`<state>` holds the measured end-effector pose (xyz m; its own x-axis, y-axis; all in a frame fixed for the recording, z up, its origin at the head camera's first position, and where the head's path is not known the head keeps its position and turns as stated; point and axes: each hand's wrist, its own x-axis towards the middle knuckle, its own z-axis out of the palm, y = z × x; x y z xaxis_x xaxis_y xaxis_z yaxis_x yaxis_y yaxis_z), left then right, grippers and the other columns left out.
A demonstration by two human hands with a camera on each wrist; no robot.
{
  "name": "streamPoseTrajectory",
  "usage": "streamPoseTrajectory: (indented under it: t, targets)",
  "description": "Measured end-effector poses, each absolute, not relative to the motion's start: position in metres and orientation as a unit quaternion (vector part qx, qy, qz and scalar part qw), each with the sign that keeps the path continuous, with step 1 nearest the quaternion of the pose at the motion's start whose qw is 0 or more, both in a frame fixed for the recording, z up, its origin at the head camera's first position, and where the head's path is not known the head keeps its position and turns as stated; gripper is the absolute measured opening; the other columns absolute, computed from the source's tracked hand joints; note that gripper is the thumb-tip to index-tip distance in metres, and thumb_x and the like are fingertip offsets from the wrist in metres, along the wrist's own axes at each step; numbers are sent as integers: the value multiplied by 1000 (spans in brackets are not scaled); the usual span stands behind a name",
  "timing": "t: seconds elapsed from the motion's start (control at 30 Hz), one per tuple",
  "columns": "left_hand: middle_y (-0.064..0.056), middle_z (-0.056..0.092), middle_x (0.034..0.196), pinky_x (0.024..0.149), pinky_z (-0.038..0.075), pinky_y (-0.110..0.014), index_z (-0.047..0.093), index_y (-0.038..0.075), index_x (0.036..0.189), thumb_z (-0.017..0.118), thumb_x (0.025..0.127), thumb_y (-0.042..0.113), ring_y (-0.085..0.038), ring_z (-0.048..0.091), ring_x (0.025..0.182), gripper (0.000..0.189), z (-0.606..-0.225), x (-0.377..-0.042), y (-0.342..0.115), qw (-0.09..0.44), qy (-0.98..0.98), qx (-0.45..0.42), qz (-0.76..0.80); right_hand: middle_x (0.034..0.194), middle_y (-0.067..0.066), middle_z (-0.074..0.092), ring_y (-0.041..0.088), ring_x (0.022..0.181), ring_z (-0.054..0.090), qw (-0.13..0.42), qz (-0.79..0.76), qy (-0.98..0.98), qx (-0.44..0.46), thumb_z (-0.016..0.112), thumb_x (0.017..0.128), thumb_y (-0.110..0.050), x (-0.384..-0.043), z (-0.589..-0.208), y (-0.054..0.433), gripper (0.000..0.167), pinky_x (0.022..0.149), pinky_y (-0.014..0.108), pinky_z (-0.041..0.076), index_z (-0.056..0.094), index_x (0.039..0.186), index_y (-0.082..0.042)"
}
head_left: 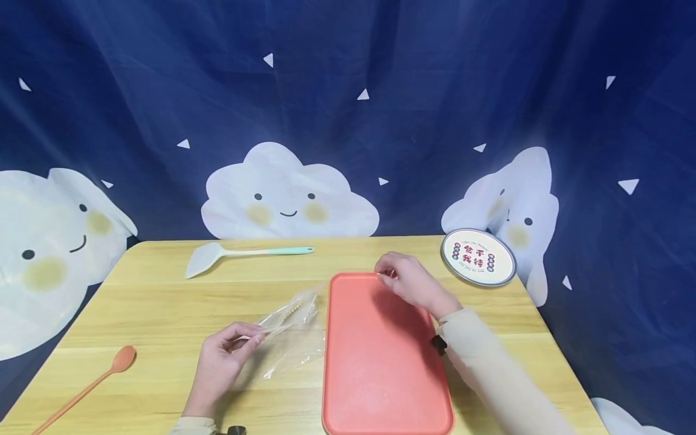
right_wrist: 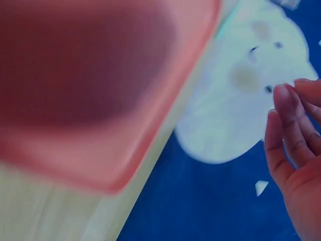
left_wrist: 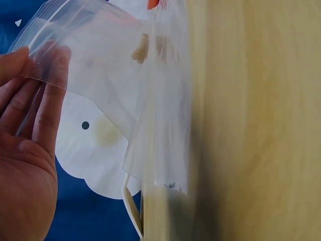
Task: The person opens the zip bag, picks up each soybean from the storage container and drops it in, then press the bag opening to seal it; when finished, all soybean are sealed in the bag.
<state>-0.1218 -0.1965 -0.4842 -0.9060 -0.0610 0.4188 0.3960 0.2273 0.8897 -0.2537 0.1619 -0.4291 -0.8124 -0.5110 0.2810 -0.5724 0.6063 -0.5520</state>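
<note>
My left hand (head_left: 224,356) pinches the top edge of a clear zip bag (left_wrist: 108,75) between thumb and fingers. Inside the bag shows a small beige, ridged item (head_left: 292,311); its kind cannot be made out. The bag hangs just left of a red rectangular tray (head_left: 386,362) on the table. Above the tray's far edge is my right hand (head_left: 410,281), its shadow falling on the tray. In the right wrist view its thumb and index fingertips (right_wrist: 283,93) come together, the other fingers are loosely bent, and nothing shows between them.
A white spatula with a mint handle (head_left: 244,252) lies at the back left of the wooden table (head_left: 136,302). An orange spoon (head_left: 122,359) lies at the front left. At the back right sits an oval plate with red characters (head_left: 478,273). A blue cloud-print curtain (head_left: 337,121) hangs behind.
</note>
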Motion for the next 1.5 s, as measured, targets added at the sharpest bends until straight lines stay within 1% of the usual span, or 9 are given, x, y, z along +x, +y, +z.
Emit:
streamPoseTrajectory:
  t: [0.2,0.3,0.4,0.6,0.7,0.97,1.13,1.37,1.5]
  targets:
    - [-15,70,88,74,59,-25,67,2,77,71,78,-20,-11,67,87,23,-484,-123,-196,191,-764,-113,-605,90,-11,62,9,82,59,51,408,-858,306,71,90,-5,-235,-417,137,11,71,31,55,70,96,-14]
    - [-15,70,89,74,58,-25,67,3,77,72,78,-18,-11,67,88,22,-483,-123,-195,191,-766,-112,-603,89,-12,63,8,83,59,32,443,-843,305,71,90,-9,-228,-415,122,10,73,35,55,70,97,-17]
    - [-15,70,89,74,58,-25,67,4,77,71,78,-19,-11,67,87,23,-483,-122,-195,190,-765,-113,-604,91,-9,65,8,84,59,4,465,-827,315,70,91,-9,-224,-416,103,11,76,39,55,70,98,-17]
    - [-15,70,89,76,58,-24,67,2,77,69,78,-21,-11,67,88,23,-483,-121,-198,188,-768,-116,-601,92,-5,66,6,83,58,-19,459,-811,363,69,92,-7,-218,-419,62,8,73,31,55,69,99,-11]
    - [-15,70,89,75,58,-23,66,3,77,71,79,-18,-11,67,88,22,-484,-121,-199,187,-772,-111,-597,93,-4,67,4,84,58,-19,444,-810,383,69,92,-8,-217,-423,48,7,74,31,55,68,99,-10]
    - [-15,70,89,76,58,-24,66,4,76,71,79,-17,-12,67,88,22,-484,-122,-200,184,-773,-106,-598,93,-7,67,0,85,57,-16,392,-827,402,70,92,-10,-214,-434,31,9,76,20,53,70,100,-11]
    - [-16,70,88,76,58,-24,66,4,76,71,79,-18,-12,67,87,23,-484,-121,-200,189,-769,-113,-600,94,-9,67,0,89,58,-14,383,-827,410,69,92,-10,-213,-437,26,11,78,17,51,71,103,-12]
    - [-17,70,89,75,58,-24,66,3,77,71,78,-19,-12,67,88,23,-484,-120,-201,192,-765,-116,-603,98,-10,67,0,92,59,-12,391,-827,405,68,93,-11,-212,-435,31,12,81,23,54,71,105,-13]
    - [-19,69,90,76,57,-22,67,0,80,69,78,-22,-12,67,88,22,-485,-119,-204,200,-761,-131,-603,101,-9,67,8,95,61,-9,406,-828,387,67,94,-12,-213,-432,42,13,83,33,55,71,107,-10]
